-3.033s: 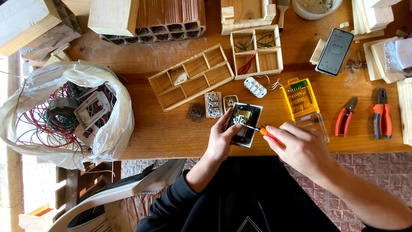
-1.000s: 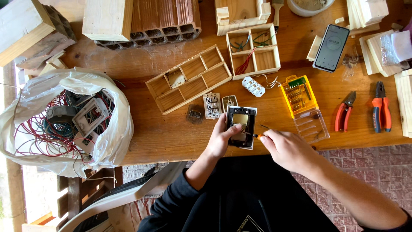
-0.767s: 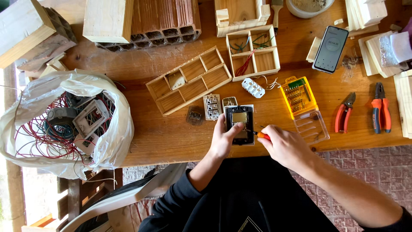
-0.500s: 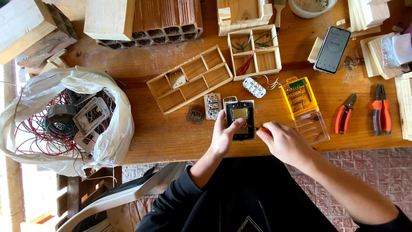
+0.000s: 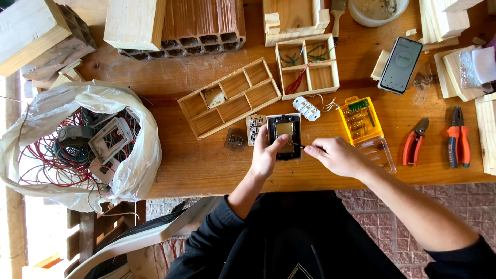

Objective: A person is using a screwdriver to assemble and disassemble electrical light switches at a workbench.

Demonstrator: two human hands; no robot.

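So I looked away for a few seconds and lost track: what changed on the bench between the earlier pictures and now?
The right hand turned the small screwdriver; its orange handle, plain to see earlier, is now hidden in the hand, and only the tip shows at the black switch plate. The left hand kept steadying the plate, which shifted only slightly. The wooden tray, yellow bit case and pliers stayed put.

Matt raw-wood workbench (image 5: 206, 165), glossy black plastic switch frame (image 5: 283, 135)

White plastic bag of red wires (image 5: 77, 150) at left. Yellow plastic bit case (image 5: 360, 120), red-handled pliers (image 5: 458, 136), black smartphone (image 5: 400, 64) at right.
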